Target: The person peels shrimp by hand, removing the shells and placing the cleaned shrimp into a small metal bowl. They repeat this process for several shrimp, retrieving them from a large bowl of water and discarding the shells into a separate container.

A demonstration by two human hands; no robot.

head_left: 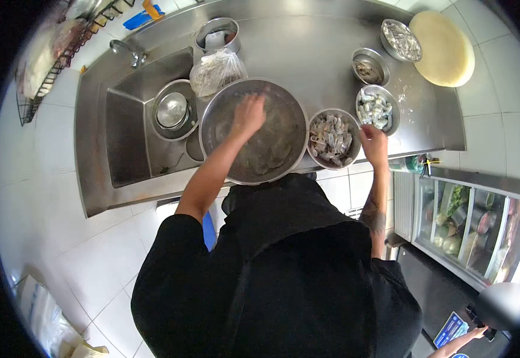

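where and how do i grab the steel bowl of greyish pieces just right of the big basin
Probably pinch the near rim of the steel bowl from your body side: it's round with no visible handle, and the big basin crowds its left.

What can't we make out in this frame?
All in the head view:
Left hand: fingertips blurred over the big bowl; any grip unclear.
Right hand: fingers too small to tell whether they hold anything.
Big bowl's bottom: hidden by its murky contents.
Bag: contents hidden by creased plastic.
Other person's arm: cut off by the bottom edge.
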